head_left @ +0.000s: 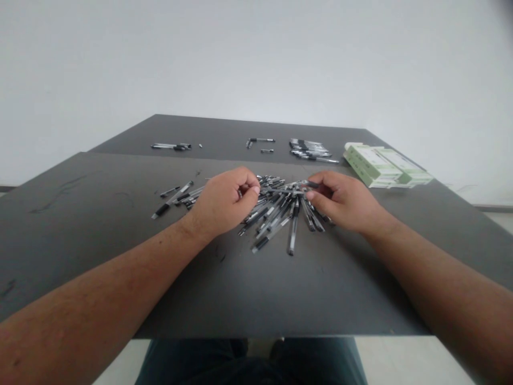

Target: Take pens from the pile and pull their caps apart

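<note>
Here, ample tabletop [256, 299] separates the pen pile [276, 212] from the near edge [280, 336].

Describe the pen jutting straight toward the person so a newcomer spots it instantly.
On the dark table, look between the left hand and the right hand, at the heap of pens. From its near side juts a clear-barrelled pen with a black grip. It points almost straight at the table's front edge, while the pens beside it slant left or right.

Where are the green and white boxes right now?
In the head view, the green and white boxes sit on the right of the table, beyond the right hand and right of a group of pens.
</note>
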Tool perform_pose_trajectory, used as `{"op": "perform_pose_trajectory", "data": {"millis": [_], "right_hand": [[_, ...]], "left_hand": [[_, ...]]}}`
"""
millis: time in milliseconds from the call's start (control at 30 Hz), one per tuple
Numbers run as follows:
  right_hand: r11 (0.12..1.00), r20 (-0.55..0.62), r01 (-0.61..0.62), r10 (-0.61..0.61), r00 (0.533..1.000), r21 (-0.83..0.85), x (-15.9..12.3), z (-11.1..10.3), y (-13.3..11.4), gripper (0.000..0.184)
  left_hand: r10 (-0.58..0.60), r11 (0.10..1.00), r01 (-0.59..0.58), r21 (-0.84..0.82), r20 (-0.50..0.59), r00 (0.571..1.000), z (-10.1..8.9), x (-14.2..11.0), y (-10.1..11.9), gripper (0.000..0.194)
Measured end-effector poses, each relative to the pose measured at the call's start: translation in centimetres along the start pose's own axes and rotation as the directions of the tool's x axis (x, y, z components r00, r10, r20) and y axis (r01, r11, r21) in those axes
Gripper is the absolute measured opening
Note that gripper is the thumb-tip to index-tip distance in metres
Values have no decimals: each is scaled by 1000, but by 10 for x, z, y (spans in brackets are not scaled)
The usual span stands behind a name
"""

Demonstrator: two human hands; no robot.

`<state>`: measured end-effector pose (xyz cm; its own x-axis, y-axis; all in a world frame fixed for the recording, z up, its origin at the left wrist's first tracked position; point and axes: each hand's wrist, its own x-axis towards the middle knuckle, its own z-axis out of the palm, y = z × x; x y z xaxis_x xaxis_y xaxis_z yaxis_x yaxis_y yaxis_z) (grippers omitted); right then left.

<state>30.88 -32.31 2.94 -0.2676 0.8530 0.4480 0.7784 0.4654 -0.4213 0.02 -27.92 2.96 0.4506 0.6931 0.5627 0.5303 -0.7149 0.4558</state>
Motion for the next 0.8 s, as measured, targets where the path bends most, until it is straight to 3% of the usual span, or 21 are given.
{"op": "perform_pose_trajectory", "data": {"millis": [100, 200, 500, 800], "right_hand": [[999, -100, -2, 7, 995, 43, 0, -1, 7, 34], [1000, -185, -15, 14, 983, -7, 3, -1, 14, 29], [992, -187, -116, 103, 977, -58, 8, 1, 17, 20], [992, -166, -117, 106, 980, -54, 7, 0, 17, 20]], "left_hand": [[-84, 996, 85, 40, -30, 996, -2, 2, 1, 14], [-174, 980, 178, 85, -53, 983, -4, 4, 3, 14], [-241, 967, 251, 39, -169, 956, -7, 6, 2, 12], [-249, 966, 258, 26, -193, 949, -8, 7, 3, 10]]}}
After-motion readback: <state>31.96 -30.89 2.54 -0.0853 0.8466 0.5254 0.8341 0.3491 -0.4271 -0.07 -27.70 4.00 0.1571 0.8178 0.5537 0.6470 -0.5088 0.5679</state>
